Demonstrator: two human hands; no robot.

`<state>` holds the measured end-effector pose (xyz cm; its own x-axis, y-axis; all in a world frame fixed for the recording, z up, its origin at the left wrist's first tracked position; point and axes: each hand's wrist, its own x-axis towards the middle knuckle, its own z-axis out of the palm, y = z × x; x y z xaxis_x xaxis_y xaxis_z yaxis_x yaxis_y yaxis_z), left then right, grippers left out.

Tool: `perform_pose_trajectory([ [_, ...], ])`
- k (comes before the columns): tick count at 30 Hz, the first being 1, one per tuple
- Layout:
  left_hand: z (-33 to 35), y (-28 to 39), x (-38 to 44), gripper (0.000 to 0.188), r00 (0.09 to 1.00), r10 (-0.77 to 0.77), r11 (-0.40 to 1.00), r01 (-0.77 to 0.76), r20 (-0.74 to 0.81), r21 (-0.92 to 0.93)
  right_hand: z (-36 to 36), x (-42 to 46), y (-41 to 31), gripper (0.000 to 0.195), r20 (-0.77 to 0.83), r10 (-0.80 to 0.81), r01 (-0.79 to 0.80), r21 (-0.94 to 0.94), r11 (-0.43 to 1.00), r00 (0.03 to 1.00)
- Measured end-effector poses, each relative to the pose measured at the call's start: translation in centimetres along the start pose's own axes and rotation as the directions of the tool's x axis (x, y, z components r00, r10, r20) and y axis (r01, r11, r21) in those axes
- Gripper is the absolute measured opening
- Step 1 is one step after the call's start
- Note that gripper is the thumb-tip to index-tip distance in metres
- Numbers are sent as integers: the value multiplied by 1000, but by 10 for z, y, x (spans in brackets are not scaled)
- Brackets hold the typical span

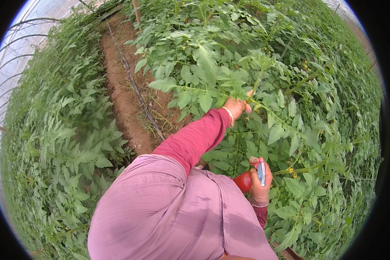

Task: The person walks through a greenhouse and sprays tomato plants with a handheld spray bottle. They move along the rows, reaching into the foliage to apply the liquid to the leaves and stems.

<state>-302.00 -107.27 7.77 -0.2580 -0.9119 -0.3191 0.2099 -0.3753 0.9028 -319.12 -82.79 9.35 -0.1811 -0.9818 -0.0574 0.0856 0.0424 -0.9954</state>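
Note:
My left hand [236,107], in a thin clear glove under a red sleeve, reaches out among the tomato plants [204,61]. Its fingers close around the green stem of a tomato plant [256,87], with broad leaves spreading to both sides. Close to my body on the right, my right hand [260,187], also in a clear glove, holds a small spray bottle with a red body [243,182] and a blue and red spray head [261,172]. Yellow tomato flowers [292,172] stand just right of that hand. The palm side of the right hand is partly hidden.
Dense tomato rows [68,136] rise on both sides. Between them runs a strip of bare brown soil [117,78] with a black drip hose [135,86] along it. A wooden stake [136,13] stands at the top. Curved hoops [19,39] carry the greenhouse film at the left.

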Motion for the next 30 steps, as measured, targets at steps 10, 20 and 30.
perform_pose_trajectory([
  [10,-35,34,-15,29,974,-209,968,218,-85,124,70,1,0,46,-44,-37,32,-98,995,998],
  [20,-99,2,16,27,602,-615,773,587,509,240,195,-43,15,49,-223,38,-43,-18,999,974],
  [30,-110,3,4,34,662,-455,888,288,595,359,223,-35,6,36,-297,54,-71,-48,996,953],
])
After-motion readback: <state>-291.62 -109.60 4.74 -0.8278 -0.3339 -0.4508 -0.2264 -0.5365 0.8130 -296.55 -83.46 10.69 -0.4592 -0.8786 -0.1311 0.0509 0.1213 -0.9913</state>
